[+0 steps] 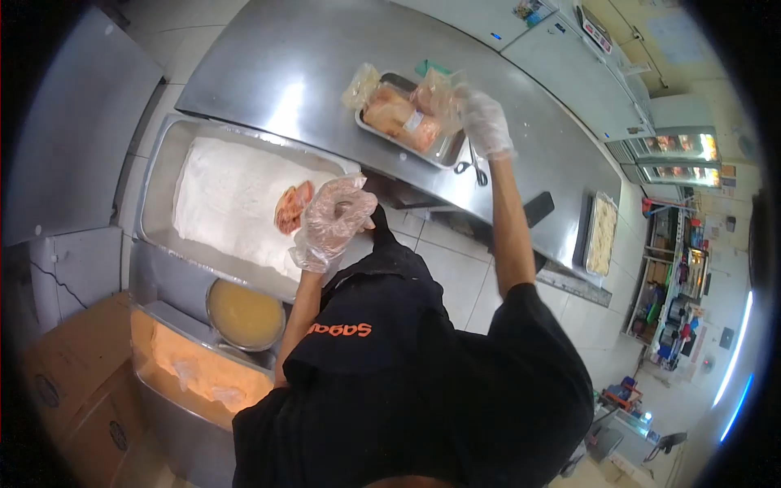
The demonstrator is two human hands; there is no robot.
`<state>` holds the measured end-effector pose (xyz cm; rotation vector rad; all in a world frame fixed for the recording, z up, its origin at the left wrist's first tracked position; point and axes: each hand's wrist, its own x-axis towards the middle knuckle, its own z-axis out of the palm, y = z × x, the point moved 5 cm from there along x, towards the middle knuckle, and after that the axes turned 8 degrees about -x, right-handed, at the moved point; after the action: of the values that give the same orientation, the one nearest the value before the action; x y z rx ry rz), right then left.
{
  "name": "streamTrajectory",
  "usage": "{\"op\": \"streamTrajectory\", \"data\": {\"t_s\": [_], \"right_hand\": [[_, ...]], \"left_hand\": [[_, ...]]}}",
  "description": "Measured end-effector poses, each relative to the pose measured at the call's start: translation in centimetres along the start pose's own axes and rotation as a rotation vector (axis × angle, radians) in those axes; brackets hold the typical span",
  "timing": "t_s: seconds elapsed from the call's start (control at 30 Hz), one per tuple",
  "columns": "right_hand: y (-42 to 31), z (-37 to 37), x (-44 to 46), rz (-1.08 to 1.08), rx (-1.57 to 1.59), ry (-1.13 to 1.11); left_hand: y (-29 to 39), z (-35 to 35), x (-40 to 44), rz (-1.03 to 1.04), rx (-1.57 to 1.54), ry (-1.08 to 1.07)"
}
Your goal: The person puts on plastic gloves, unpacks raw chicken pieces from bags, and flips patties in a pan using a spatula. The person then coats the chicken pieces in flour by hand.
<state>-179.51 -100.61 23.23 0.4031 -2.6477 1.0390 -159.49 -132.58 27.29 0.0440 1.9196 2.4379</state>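
Observation:
My left hand (335, 218), in a clear plastic glove, is curled over the near edge of a metal tray (150, 183) of white flour (224, 187). Beside it, reddish slices of raw meat (291, 208) lie on the flour; whatever the curled fingers hold is hidden. My gloved right hand (486, 124) reaches over the steel table, its fingers closed on a clear plastic bag (439, 93) with pinkish meat in it. That bag is over a small metal tray (443, 154) holding a larger labelled pack of raw meat (399, 118). Black-handled scissors (472, 169) lie beside the small tray.
A round bowl of yellow liquid (246, 315) and a bin of orange powder (195, 358) stand below the flour tray. On the steel table (325, 57) are a dark flat object (538, 208) and a filled tray (601, 236) farther right. Cardboard boxes (81, 350) stand lower left.

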Motion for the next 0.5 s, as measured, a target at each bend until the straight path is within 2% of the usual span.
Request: {"op": "streamTrajectory", "data": {"t_s": [0.07,0.13,0.17,0.2,0.27,0.3,0.37,0.4,0.47,0.5], "right_hand": [[0.8,2.2,3.1,-0.024,0.1,-0.29],[-0.6,4.0,4.1,-0.233,-0.612,-0.482],[-0.1,4.0,4.9,-0.389,-0.607,-0.44],[1.0,4.2,5.2,-0.39,-0.594,-0.436],[2.9,4.0,6.8,-0.19,-0.46,-0.441],[3.4,4.2,7.8,-0.203,-0.459,-0.444],[5.3,4.2,9.6,-0.046,-0.386,-0.375],[5.9,3.9,9.7,-0.066,-0.394,-0.394],[4.6,2.3,9.7,-0.508,-0.574,-0.16],[5.1,2.2,9.6,-0.538,-0.579,-0.175]], "left_hand": [[-2.3,0.3,2.0,-0.122,-0.19,0.131],[-4.1,1.3,4.7,-0.133,-0.162,0.185],[-5.3,1.9,6.0,-0.15,-0.202,0.247],[-6.6,2.4,7.3,-0.167,-0.24,0.3],[-9.1,4.0,10.3,-0.133,-0.245,0.3],[-10.5,5.1,11.4,-0.219,-0.271,0.285],[-12.3,7.5,13.2,-0.373,-0.363,0.261],[-13.8,8.3,14.1,-0.367,-0.383,0.281],[-17.9,10.0,16.3,-0.46,-0.484,0.313],[-18.9,11.1,16.8,-0.398,-0.545,0.339]]}}
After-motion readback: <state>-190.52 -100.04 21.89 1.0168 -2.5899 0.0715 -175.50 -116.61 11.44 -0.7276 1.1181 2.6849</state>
